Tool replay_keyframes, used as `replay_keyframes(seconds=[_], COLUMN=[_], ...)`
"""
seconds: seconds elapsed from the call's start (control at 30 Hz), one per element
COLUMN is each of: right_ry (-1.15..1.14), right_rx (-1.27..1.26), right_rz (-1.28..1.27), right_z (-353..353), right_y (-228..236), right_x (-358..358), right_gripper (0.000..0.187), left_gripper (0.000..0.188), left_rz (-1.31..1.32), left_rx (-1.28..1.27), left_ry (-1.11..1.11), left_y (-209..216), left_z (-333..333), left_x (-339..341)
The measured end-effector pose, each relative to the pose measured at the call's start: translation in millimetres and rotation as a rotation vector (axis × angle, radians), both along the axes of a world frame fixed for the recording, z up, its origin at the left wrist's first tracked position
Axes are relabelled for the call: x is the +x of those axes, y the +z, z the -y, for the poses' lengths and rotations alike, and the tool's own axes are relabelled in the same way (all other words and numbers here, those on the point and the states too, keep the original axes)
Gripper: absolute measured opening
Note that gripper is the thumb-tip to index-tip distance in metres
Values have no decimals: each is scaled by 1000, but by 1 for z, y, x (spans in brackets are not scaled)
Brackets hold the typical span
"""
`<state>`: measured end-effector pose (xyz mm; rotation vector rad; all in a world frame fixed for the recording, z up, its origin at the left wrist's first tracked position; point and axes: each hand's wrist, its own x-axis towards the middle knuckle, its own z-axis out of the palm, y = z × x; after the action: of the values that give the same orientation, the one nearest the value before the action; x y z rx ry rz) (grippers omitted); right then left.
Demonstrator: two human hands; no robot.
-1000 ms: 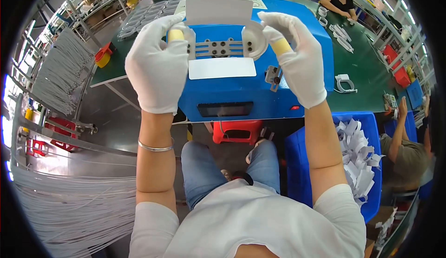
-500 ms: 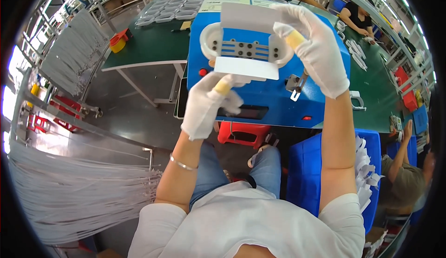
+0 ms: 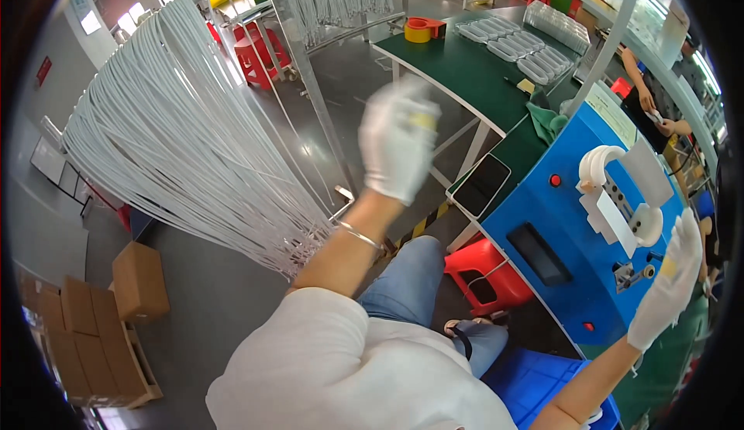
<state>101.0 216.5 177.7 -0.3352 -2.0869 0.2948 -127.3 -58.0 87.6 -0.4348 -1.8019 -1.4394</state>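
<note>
Holding your arms wide apart, you look down toward your left side. Your left hand [image 3: 399, 139], white-gloved and blurred, is lifted over the grey floor, the forearm slanting up and to the right in the view, a silver bangle [image 3: 358, 235] near the wrist. The blur hides its fingers, so whether they grip anything cannot be told. Your right hand [image 3: 666, 290], also gloved, is at the far right with its fingers stretched out, pointing upward, beside the front right part of a blue machine [image 3: 577, 228]; whether it touches the machine is unclear.

On the machine sit a white curved fixture [image 3: 597, 163] and, at its front, a white strip [image 3: 616, 221]. A dark display panel [image 3: 539, 253] and a red button [image 3: 555, 180] are on its blue casing.

To the left of your left hand, a large fan of white cables [image 3: 194, 135] hangs on a metal rack, whose upright post [image 3: 310, 81] stands between the cables and that hand. Beyond, a green surface [image 3: 453, 70] carries clear trays [image 3: 515, 46] and a tape dispenser [image 3: 418, 33]; a phone [image 3: 482, 186] lies beside the machine. A red stool [image 3: 487, 275] stands below the machine's edge, near your knees, and a blue bin [image 3: 535, 383] sits by your right forearm. Cardboard boxes [image 3: 139, 283] are at lower left.
</note>
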Motion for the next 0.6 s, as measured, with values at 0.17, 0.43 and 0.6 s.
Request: replay_keyframes(seconds=[0.17,0.43,0.6], right_ry=[303,428,446], right_rx=[-51,0,30], right_rz=[-59,-11,131], right_z=[7,41,59], right_y=[-2,0,3], right_x=[8,-3,-11], right_gripper=[31,27,31], left_gripper=[53,30,23], left_rz=[-20,251,324], left_rx=[168,8,423], left_ry=[658,297,-1274], left_y=[22,45,62], left_z=[125,154,63], left_x=[-47,-70,-4])
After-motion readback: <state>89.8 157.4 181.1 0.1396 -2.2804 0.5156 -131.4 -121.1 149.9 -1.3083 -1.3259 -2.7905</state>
